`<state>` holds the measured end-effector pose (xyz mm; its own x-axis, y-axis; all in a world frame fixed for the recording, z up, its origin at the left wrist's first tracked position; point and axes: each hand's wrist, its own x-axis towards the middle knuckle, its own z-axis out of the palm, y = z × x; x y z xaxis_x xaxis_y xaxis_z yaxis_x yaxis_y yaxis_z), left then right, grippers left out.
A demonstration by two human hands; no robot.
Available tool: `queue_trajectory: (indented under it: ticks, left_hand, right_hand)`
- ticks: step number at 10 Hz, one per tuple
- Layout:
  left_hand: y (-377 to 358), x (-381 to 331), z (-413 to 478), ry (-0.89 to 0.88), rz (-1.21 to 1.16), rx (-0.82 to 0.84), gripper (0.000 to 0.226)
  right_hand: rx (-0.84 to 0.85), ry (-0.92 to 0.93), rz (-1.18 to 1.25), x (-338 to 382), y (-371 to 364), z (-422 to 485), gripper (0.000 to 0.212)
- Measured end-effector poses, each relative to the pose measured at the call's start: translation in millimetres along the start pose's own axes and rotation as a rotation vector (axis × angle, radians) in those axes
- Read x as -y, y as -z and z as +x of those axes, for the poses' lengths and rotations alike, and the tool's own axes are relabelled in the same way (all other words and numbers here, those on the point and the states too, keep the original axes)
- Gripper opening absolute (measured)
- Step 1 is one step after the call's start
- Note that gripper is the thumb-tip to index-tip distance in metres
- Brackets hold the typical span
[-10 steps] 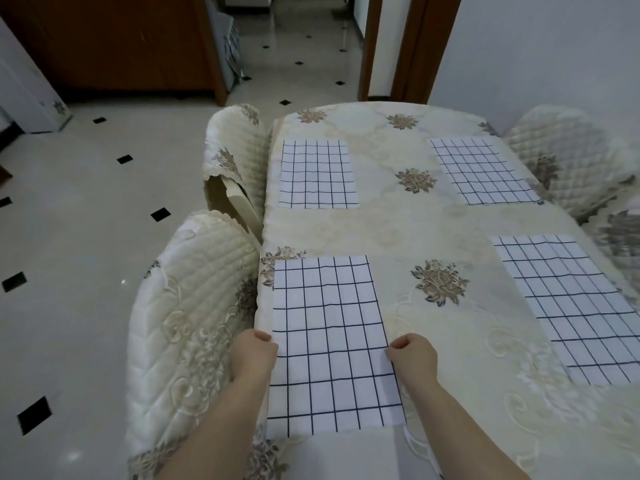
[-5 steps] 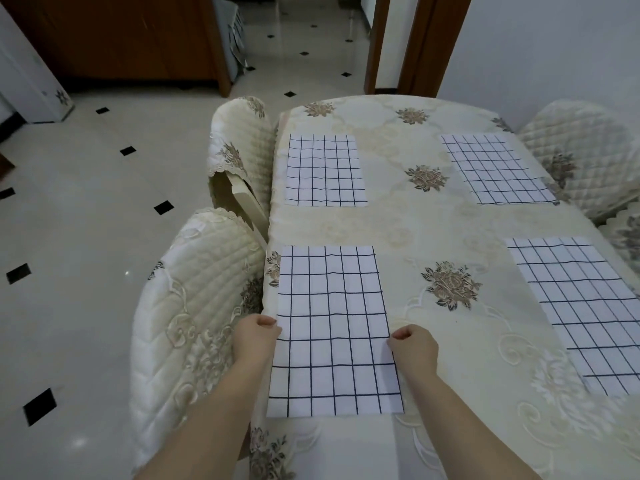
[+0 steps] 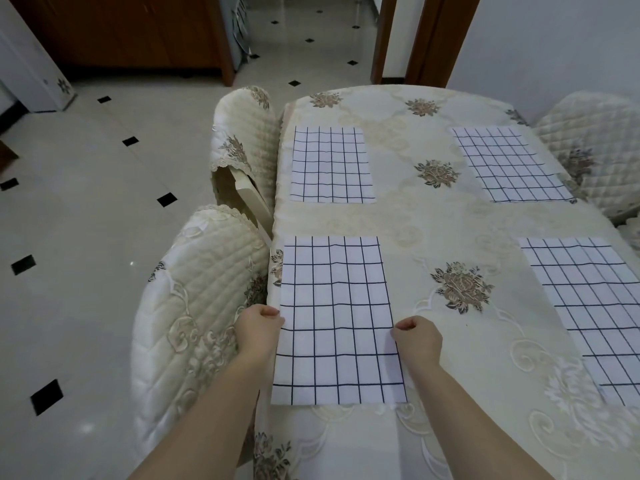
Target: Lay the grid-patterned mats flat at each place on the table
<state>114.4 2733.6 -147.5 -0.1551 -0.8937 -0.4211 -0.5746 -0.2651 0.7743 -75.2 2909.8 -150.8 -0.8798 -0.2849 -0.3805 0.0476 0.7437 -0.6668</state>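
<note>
A white mat with a dark grid (image 3: 336,317) lies flat at the near left place of the table (image 3: 429,223), which is covered in a cream floral cloth. My left hand (image 3: 258,329) pinches the mat's left edge. My right hand (image 3: 417,339) pinches its right edge. Three more grid mats lie flat: one at the far left (image 3: 330,166), one at the far right (image 3: 509,164), one at the near right (image 3: 588,306), partly cut off by the frame.
Quilted cream chairs stand by the table: one at the near left (image 3: 194,306), one at the far left (image 3: 244,133), one at the far right (image 3: 588,147). Pale tiled floor (image 3: 86,202) lies to the left. A wooden door frame (image 3: 433,39) stands behind the table.
Both hands have kept hold of the near left mat's edges. The mat has slid a little away from the table's near edge; the view has shifted slightly.
</note>
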Motion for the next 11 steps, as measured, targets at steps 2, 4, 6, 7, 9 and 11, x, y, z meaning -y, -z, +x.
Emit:
queue_trajectory:
  ticks: [2, 4, 6, 7, 9, 11]
  left_hand:
    - [0, -1, -5, -0.048, 0.041, -0.011, 0.010]
    - [1, 1, -6, -0.072, 0.064, -0.006, 0.011]
    - [1, 2, -7, -0.072, 0.067, -0.010, 0.009]
    - [1, 1, -9, -0.057, 0.079, -0.065, 0.006]
    - [5, 1, -16, -0.057, -0.046, -0.088, 0.016]
    - [8, -12, -40, -0.023, -0.472, -0.010, 0.020]
  right_hand:
    - [-0.001, 0.004, 0.006, -1, 0, -4, 0.009]
    - [-0.015, 0.002, -0.012, -1, 3, -7, 0.011]
    - [-0.023, -0.005, -0.024, 1, 4, -9, 0.011]
    - [-0.023, -0.022, 0.016, 0, 6, -10, 0.007]
    - [-0.006, 0.017, 0.266, 6, 10, -18, 0.014]
    - [0.122, -0.015, 0.651, 16, 14, -33, 0.022]
